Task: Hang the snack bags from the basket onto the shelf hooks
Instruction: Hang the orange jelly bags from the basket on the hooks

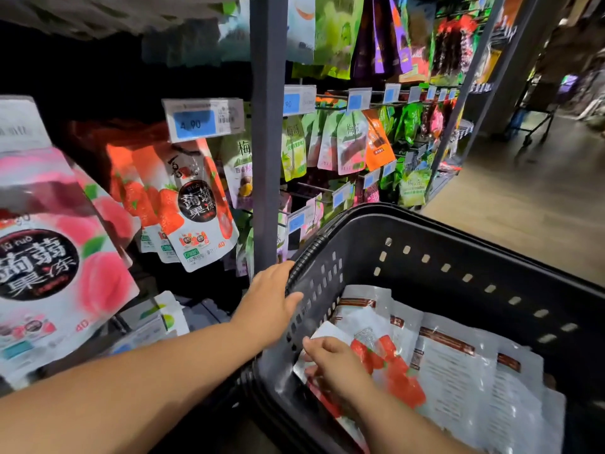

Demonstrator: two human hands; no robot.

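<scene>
Head view has my left hand (271, 299) set on the near rim of the basket (458, 257), thumb inside the wall and fingers over the ribbed handle, a grip closed on that rim. I judge it is there to steady the basket while I dig. My right hand (334, 362) is down inside, fingers curled and clamped on the top edge of a strawberry bag (393, 371). It lies face up on the other snack bags (458, 362), most of which are turned back side up. I take it by the top because that end, as I judge, carries the hang hole and must meet the hook first. The bag is not yet clear of the pile. Matching hanging strawberry bags (193, 204) sit under the price tag (203, 119), up and to the left of the basket, beside the grey post (266, 126). Their hook is hidden behind the tag. That row looks like the likely target, rather than the peach bags (49, 257) further left.
</scene>
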